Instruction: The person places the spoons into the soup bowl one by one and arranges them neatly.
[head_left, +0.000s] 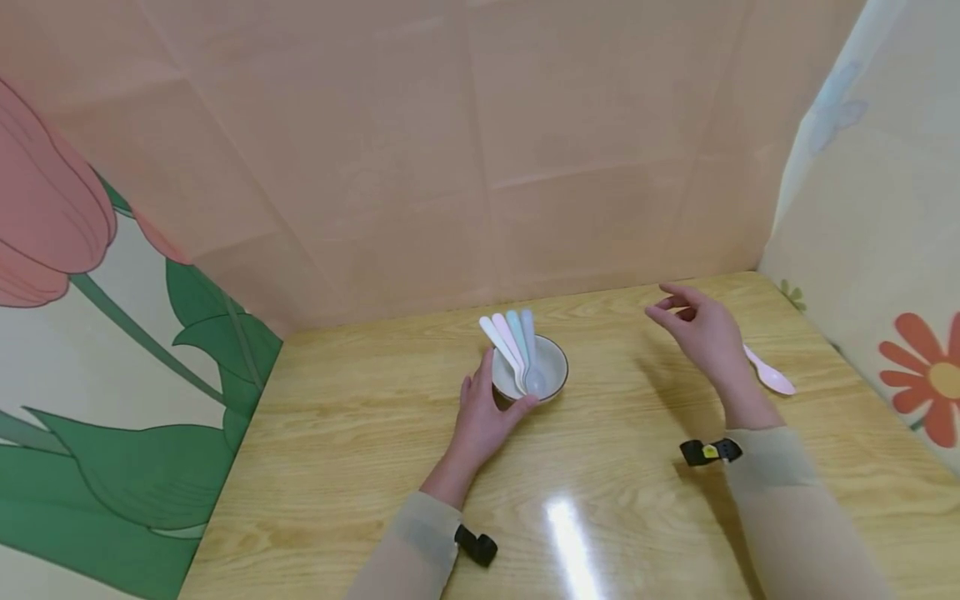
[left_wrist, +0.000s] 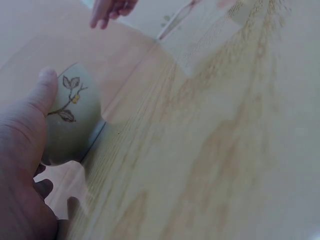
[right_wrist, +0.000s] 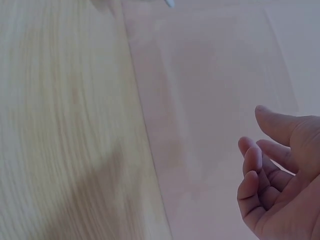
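Observation:
A small white bowl (head_left: 553,367) with a dark rim stands on the wooden table; the left wrist view shows a leaf-and-branch drawing on the bowl's side (left_wrist: 70,135). Several pastel spoons (head_left: 513,337) lean together in it, handles up: white, pink, mint green and blue. My left hand (head_left: 483,421) grips the bowl's near left side between thumb and fingers. To the right, my right hand (head_left: 701,333) hovers above the table, its fingers loosely bent, with nothing in them. Beyond that wrist a pink spoon (head_left: 774,379) lies on the table, its handle end partly hidden by the arm.
The wooden table (head_left: 337,467) ends against a peach cloth backdrop (head_left: 375,208). Printed panels stand at both sides, with a tulip (head_left: 45,200) on the left and a red flower (head_left: 911,350) on the right. Black straps with small devices circle both wrists.

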